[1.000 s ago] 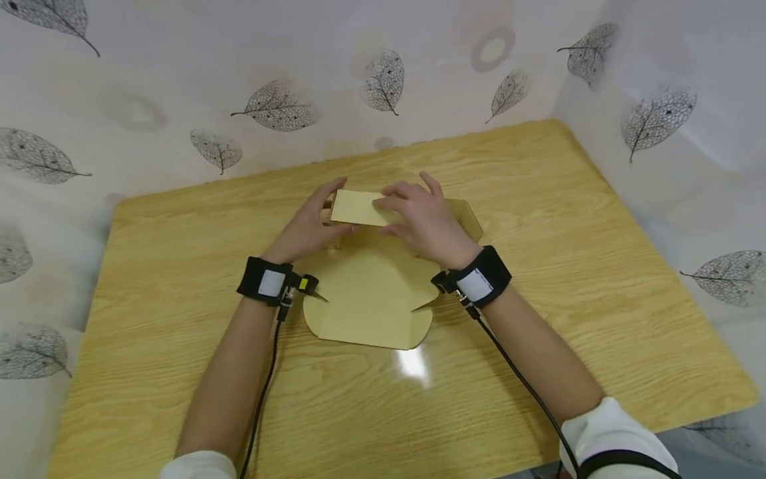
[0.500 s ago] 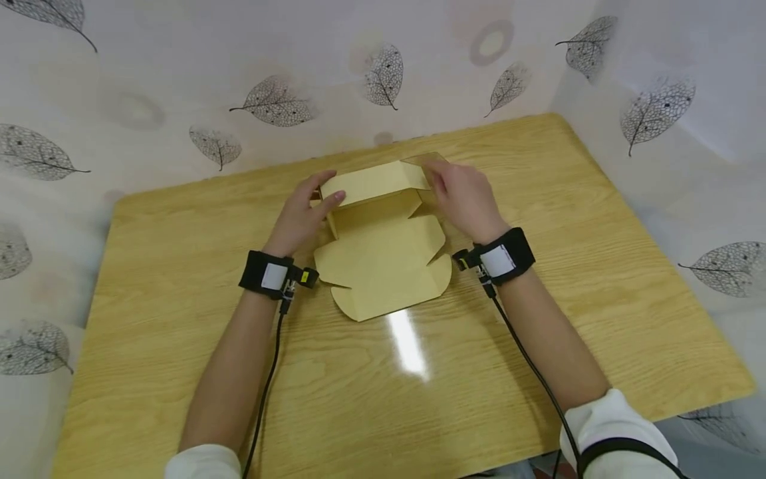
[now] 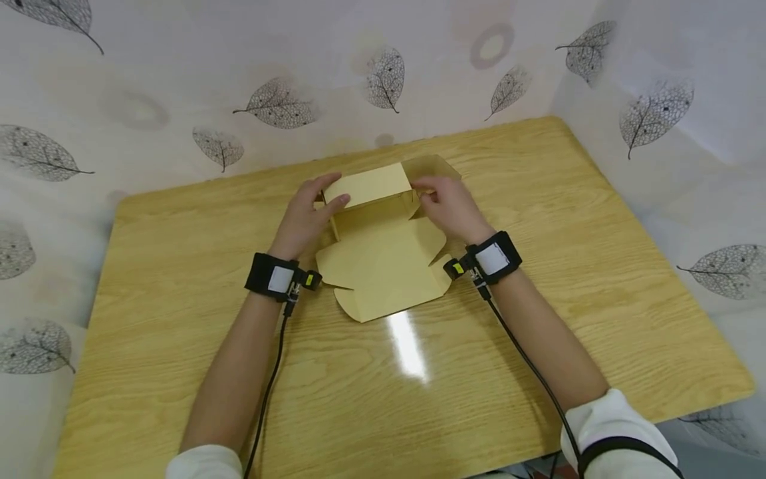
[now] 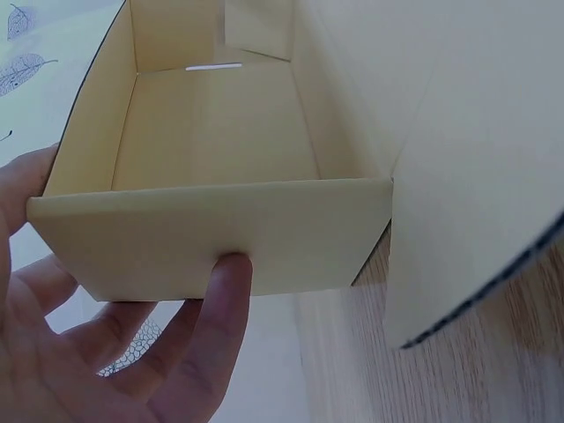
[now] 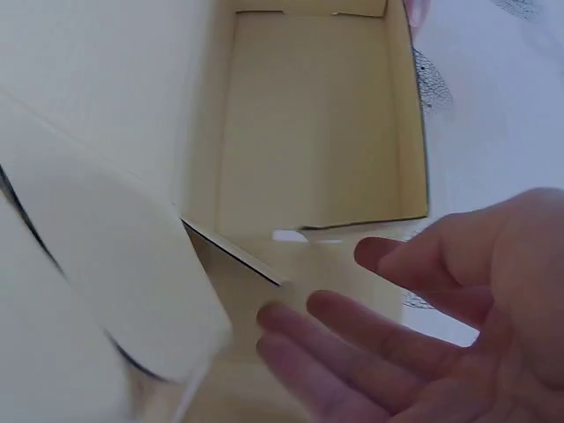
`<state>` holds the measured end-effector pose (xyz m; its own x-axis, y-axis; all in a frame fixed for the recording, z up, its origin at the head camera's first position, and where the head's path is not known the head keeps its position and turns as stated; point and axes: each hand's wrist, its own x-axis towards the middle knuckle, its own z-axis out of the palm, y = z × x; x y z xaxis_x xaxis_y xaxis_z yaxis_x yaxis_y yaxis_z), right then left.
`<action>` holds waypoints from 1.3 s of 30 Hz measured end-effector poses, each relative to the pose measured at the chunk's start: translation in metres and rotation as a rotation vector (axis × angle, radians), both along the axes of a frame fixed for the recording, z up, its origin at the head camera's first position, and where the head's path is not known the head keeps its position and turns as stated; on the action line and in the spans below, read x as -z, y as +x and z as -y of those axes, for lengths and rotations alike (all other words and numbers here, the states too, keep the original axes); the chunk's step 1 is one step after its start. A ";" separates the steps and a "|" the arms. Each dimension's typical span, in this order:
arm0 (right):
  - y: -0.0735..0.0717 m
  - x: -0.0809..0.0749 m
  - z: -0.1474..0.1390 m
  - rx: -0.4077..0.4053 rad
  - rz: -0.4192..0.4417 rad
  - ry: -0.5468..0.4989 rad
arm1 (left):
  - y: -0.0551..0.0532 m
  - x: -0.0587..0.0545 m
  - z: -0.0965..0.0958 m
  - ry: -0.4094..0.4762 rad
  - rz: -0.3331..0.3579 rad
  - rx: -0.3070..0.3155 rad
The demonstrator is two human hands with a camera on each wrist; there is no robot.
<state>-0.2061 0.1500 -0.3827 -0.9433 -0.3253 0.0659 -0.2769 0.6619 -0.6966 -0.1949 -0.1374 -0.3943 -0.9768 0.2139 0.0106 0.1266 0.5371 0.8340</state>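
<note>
- Leaf-printed wall [image 3: 443,86] rises behind the cardboard box [image 3: 368,185], and the wood-grain bench [image 3: 568,266] spreads beneath and around it.
- On my head feed, the box's open side faces the person, with its lid [image 3: 385,259] reaching toward them, notched wings at either side.
- Just nearer than the lid, I see a bright glare patch [image 3: 408,346].
- Black wristbands [image 3: 260,273] with small cameras flank the lid; cables [image 3: 272,372] trail from them along the forearms.
- Blocking my view: the left grip [image 3: 302,216] covers the box's left end, and the right grip [image 3: 451,209] overlaps the outward flap [image 3: 431,167] at its right.
- Left grip pinches the box's left end between thumb and fingers.
- Right grip has its fingers loosely spread beside the box's right end; I cannot tell whether they touch the flap.
- Inside the box, my left wrist feed shows plain cardboard walls and floor, plus a pale slit [image 4: 214,66] near the far end.
</note>
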 end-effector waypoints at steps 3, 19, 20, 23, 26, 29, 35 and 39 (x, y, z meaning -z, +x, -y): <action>-0.001 0.005 0.005 0.023 -0.008 -0.081 | 0.001 -0.001 -0.001 -0.018 0.002 -0.006; -0.005 0.010 0.005 0.003 0.007 -0.009 | 0.002 -0.003 -0.002 -0.036 0.004 -0.011; -0.006 0.009 0.004 -0.001 0.008 0.012 | 0.002 -0.004 -0.002 -0.036 0.004 -0.009; -0.005 0.007 0.002 -0.003 0.012 0.077 | 0.002 -0.006 -0.002 -0.041 0.007 -0.007; -0.004 -0.001 -0.003 0.057 -0.090 0.100 | 0.002 -0.007 -0.003 -0.037 0.008 -0.004; -0.003 -0.013 -0.009 0.205 -0.281 0.057 | 0.000 -0.008 -0.003 -0.031 0.001 0.003; -0.016 -0.007 -0.039 0.120 0.014 -0.097 | 0.001 -0.007 -0.002 -0.033 0.027 -0.004; -0.026 0.017 -0.053 -0.041 0.331 0.008 | 0.001 -0.006 -0.001 -0.044 0.028 -0.016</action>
<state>-0.2317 0.2032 -0.3994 -0.8991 -0.3631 -0.2445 -0.0635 0.6609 -0.7478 -0.1935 -0.1365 -0.3884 -0.9799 0.1980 -0.0259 0.0947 0.5747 0.8129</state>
